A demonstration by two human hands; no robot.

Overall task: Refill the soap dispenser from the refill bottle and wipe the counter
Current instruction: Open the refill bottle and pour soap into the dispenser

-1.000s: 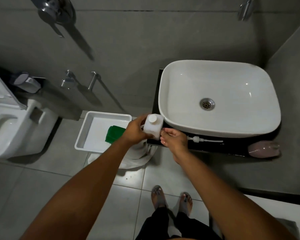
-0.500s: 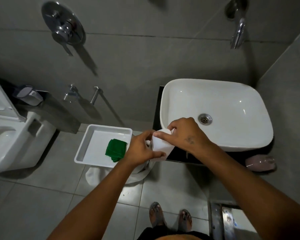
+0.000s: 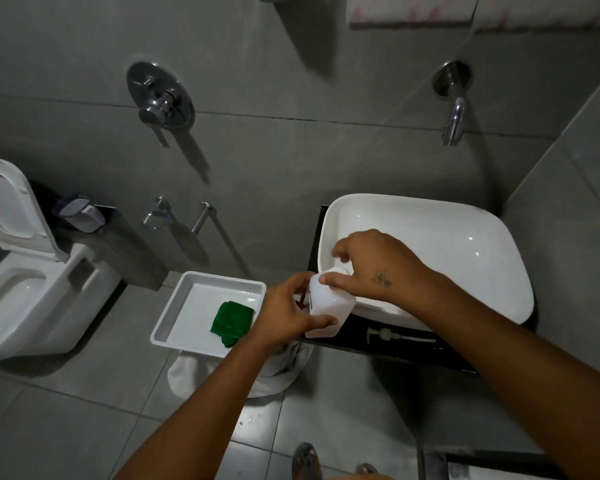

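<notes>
— Two hands meet on one white bottle (image 3: 329,303), just at the near left corner of the basin (image 3: 465,271). Which hand does what?

— The left hand (image 3: 288,313) grips the bottle's body from the side away from the basin, thumb laid along its lower front, fingers curled behind it. The right hand (image 3: 371,265) comes over the basin's rim and pinches the bottle's top, fingers bent round the neck; the cap itself is hidden under them.

— Does the bottle stand upright?

— It tilts, its top leaning toward the basin, its base low over the dark counter (image 3: 354,336) that carries the basin. Whether the base touches the counter cannot be told.

— What else lies near the basin?

— A white pump head (image 3: 395,336) with its long tube lies flat on the counter strip in front of the basin, just beside the bottle, touched by neither hand. Left of the basin, lower down, sits a white tray (image 3: 187,306) with a folded green cloth (image 3: 231,322) in its corner nearest the basin. Under the tray shows a white rounded thing, too hidden to name.

— And farther off?

— A toilet (image 3: 32,289) with its lid raised stands well apart, far left of the basin, and a wall spout (image 3: 452,109) hangs above the basin.
</notes>
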